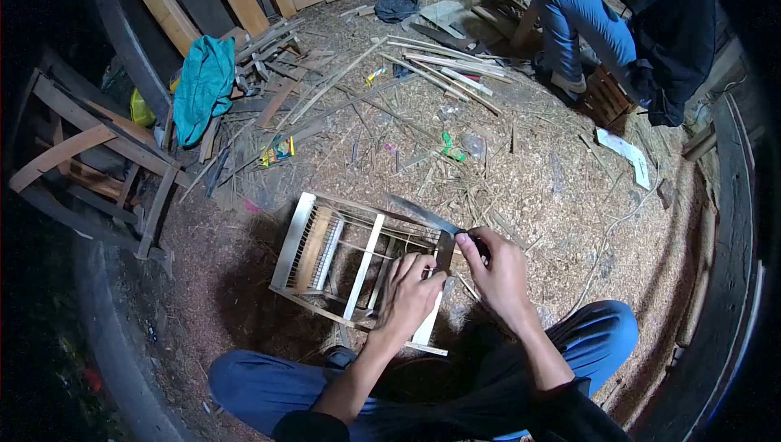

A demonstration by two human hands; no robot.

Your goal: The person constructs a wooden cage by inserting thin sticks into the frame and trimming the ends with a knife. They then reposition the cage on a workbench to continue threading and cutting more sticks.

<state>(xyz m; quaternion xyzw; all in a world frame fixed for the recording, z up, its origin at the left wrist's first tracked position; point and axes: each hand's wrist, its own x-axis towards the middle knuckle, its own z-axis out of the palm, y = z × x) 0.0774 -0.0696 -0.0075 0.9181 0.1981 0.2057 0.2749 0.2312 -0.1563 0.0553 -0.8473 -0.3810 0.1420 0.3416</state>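
Observation:
A half-built wooden cage frame [364, 267] lies on the ground in front of my crossed legs, with a row of thin bars and a brown slat at its left end. My left hand [404, 300] is closed at its right end, fingers bent over the wood; what lies under the fingertips is partly hidden. A thin stick [362, 250] runs across the frame toward those fingers. My right hand [498, 275] grips the dark handle of a knife [423, 213], its blade pointing up and left over the frame. Beside both hands is a dark brown piece [445, 251] at the frame's end.
Wood shavings cover the ground. Long wooden strips [447, 68] lie ahead, near a green wrapper [451, 148] and a yellow packet [278, 152]. At left stand a wooden chair [98, 157] and a teal cloth [203, 88]. Another person [634, 27] sits at upper right.

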